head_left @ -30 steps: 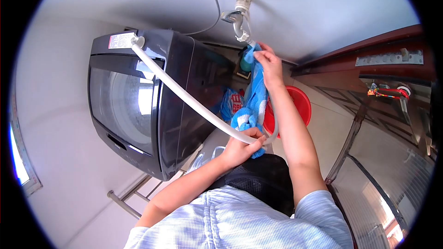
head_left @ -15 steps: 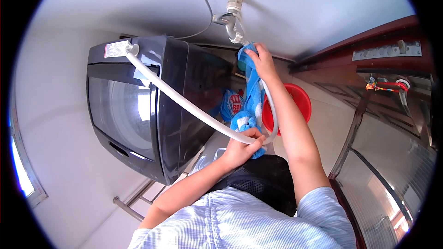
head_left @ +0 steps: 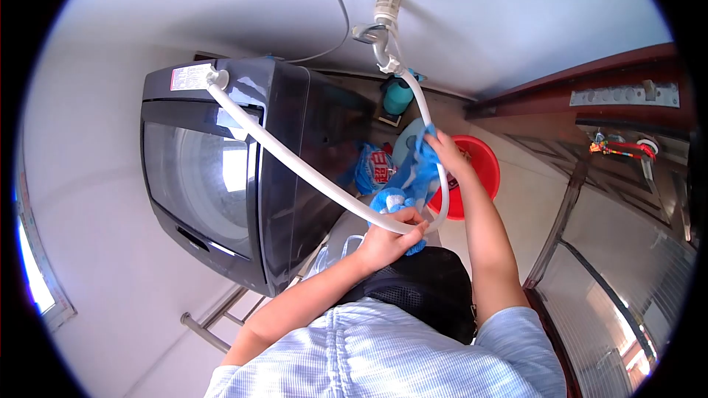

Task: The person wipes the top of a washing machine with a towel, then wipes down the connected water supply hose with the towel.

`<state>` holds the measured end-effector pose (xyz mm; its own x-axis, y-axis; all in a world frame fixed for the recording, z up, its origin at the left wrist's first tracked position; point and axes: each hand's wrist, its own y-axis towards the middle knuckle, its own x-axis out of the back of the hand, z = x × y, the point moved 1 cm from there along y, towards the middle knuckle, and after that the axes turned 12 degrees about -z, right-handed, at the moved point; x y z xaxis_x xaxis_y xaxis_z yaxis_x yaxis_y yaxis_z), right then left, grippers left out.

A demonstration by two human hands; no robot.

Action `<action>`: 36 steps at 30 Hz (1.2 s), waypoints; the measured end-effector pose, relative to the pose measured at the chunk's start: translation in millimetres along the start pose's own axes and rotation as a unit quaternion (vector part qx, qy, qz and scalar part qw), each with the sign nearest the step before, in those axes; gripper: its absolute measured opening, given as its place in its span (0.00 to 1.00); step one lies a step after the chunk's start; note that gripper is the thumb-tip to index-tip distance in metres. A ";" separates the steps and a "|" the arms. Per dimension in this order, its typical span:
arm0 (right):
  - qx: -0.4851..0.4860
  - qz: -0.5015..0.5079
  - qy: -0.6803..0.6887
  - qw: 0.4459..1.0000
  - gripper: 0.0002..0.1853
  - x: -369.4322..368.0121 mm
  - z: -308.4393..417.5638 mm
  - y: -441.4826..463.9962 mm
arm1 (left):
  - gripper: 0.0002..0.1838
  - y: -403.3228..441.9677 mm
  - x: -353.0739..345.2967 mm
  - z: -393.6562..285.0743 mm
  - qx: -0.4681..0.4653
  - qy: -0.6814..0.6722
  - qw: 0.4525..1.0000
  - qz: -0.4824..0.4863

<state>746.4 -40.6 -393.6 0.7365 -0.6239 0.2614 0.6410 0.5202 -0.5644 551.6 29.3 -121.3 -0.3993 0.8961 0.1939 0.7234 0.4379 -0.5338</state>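
A white hose (head_left: pixel 295 166) runs from the top of the dark washing machine (head_left: pixel 284 125), loops low in front of me and rises to the metal tap (head_left: pixel 381 48) on the wall. My left hand (head_left: pixel 393 239) is closed around the low part of the loop, with a bunched end of the blue and white towel (head_left: pixel 389 200) by its fingers. Higher up, on the tap side of the loop, my right hand (head_left: pixel 448 151) grips the towel against the hose. Its fingertips are partly hidden by the cloth.
Behind the right hand stands a red basin (head_left: pixel 483 169) with something inside. A blue printed bag (head_left: pixel 372 166) and a teal bottle-like container (head_left: pixel 398 96) sit beside the washing machine. A brown door (head_left: pixel 546 147) is at the right, a metal rack (head_left: pixel 214 320) lower left.
My right hand has slid down the hose from near the tap, drawing the towel with it, so the upper hose and teal container now show. My left hand stays almost in place.
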 end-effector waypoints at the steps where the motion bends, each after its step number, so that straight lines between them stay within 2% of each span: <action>1: -0.018 0.030 0.044 0.998 0.17 4.8 -8.9 -13.2 | 0.12 0.5 0.5 2.7 -0.010 0.005 1.000 -0.009; 3: -0.036 0.061 0.085 0.994 0.16 9.1 -9.6 -42.1 | 0.13 1.3 0.6 8.8 -0.010 0.016 1.000 -0.013; 5: -0.141 0.017 0.137 0.980 0.19 15.6 21.4 -73.6 | 0.13 1.1 0.6 11.0 -0.009 0.027 0.999 -0.015; 6: -0.149 -0.016 0.162 0.975 0.23 13.3 19.3 -77.9 | 0.13 1.0 1.1 10.2 -0.012 0.033 0.999 -0.010; 7: -0.150 -0.016 0.160 0.976 0.23 9.8 16.0 -75.8 | 0.13 0.9 1.3 9.6 -0.015 0.039 0.999 -0.004; 9: -0.151 -0.055 0.280 0.947 0.22 3.0 11.1 -64.0 | 0.13 0.2 0.7 9.3 -0.011 0.026 1.000 -0.002; 13: -0.148 -0.029 0.341 0.928 0.23 0.6 43.1 -28.0 | 0.12 -3.5 1.9 11.5 0.000 0.010 1.000 -0.004; 15: -0.092 0.036 0.360 0.928 0.24 -0.8 63.8 -7.3 | 0.12 -5.2 4.3 11.8 0.007 0.016 1.000 -0.003; 20: -0.007 0.086 0.373 0.924 0.24 -5.7 141.6 45.9 | 0.12 -8.2 9.5 15.0 -0.009 0.036 0.999 -0.018; 22: 0.029 0.097 0.366 0.925 0.23 -4.7 183.4 36.8 | 0.12 -7.8 10.0 15.6 -0.016 0.067 0.997 -0.021; 24: 0.023 -0.034 0.291 0.956 0.23 -6.1 221.0 17.1 | 0.12 -7.5 9.9 14.9 -0.025 0.068 0.997 -0.025; 25: 0.025 -0.035 0.289 0.956 0.23 -7.2 218.2 18.5 | 0.11 -7.0 10.0 14.4 -0.033 0.070 0.997 -0.027; 27: 0.103 -0.123 0.187 0.969 0.26 -11.4 208.4 23.5 | 0.11 -5.2 9.4 15.4 -0.034 0.070 0.997 -0.027; 28: 0.104 -0.123 0.186 0.969 0.26 -14.2 205.2 25.5 | 0.11 -5.2 9.5 16.1 -0.031 0.072 0.997 -0.027; 31: 0.221 -0.224 0.105 0.943 0.27 -21.6 199.6 26.7 | 0.12 -4.2 9.1 10.7 -0.043 0.070 0.996 -0.032; 35: 0.248 -0.295 0.058 0.921 0.29 -29.2 181.6 29.4 | 0.13 -2.7 7.7 10.0 -0.041 0.073 0.996 -0.034; 36: 0.217 -0.291 0.053 0.930 0.30 -28.3 176.0 26.3 | 0.13 -2.8 7.6 9.5 -0.043 0.074 0.996 -0.037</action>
<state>780.4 93.3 -278.0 0.2276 -0.9154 0.3320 0.9681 0.2494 0.0239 541.2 34.2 -126.2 -0.3700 0.8597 0.3521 0.7435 0.5013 -0.4426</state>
